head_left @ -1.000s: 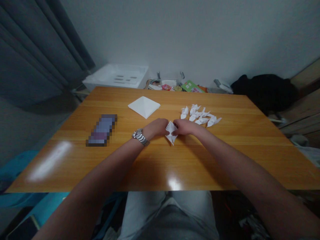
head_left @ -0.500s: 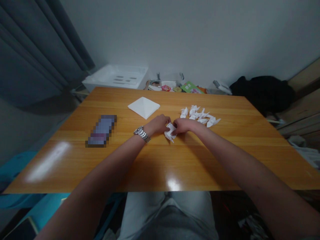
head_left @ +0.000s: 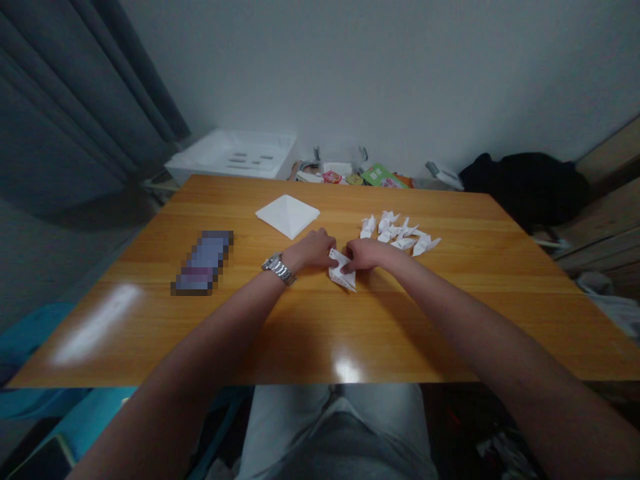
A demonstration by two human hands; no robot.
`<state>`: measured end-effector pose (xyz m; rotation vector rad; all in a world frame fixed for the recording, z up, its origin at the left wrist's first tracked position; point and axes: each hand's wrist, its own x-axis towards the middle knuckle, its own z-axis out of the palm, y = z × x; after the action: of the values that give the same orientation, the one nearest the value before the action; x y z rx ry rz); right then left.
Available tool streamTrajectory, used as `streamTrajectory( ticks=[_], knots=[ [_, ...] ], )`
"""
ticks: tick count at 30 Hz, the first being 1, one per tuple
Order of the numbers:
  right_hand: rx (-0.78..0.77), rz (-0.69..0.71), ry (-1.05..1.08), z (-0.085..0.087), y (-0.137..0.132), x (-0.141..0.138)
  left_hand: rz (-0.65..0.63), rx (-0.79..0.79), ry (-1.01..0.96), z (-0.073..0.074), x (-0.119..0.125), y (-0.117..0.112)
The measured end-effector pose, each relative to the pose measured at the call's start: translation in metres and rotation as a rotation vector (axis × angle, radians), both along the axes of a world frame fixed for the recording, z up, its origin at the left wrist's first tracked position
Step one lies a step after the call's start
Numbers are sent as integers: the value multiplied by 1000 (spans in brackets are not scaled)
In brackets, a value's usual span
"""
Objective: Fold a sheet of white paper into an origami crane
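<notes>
Between my two hands is a small white folded paper figure (head_left: 342, 272), its pointed end toward me. My left hand (head_left: 319, 248), with a metal watch (head_left: 280, 268) on the wrist, pinches the figure's left edge. On the opposite side, my right hand (head_left: 363, 253) grips it with thumb and fingers; the fingertips are partly hidden. Just beyond my right hand lies a cluster of several folded paper cranes (head_left: 400, 230). White paper sheets (head_left: 288, 215) in a diamond shape rest beyond my left hand.
A blurred-out phone (head_left: 203, 263) lies on the left of the wooden table (head_left: 150, 333). Behind the far edge are a white plastic bin (head_left: 235, 150), a green packet (head_left: 383, 175) and assorted small items. A black cloth heap (head_left: 525, 180) sits at the far right.
The paper figure has turned and now looks wider and flatter, its tip pointing more to the right. My left hand and wrist have shifted slightly left.
</notes>
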<state>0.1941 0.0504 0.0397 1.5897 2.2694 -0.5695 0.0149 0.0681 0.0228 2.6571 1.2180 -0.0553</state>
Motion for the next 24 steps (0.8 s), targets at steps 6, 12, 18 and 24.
streamTrajectory(
  ticks=[6,12,18,24],
  knots=[
    [38,-24,-6,4,-8,-3,44,1,-2,-2,-5,-10],
    [-30,1,21,13,-11,-1,100,36,9,-14,-8,-13],
    [-10,-41,118,12,-16,1,88,43,-35,-18,-13,-17],
    [29,-78,209,-1,-22,5,88,-28,-105,-13,-14,-24]
  ],
)
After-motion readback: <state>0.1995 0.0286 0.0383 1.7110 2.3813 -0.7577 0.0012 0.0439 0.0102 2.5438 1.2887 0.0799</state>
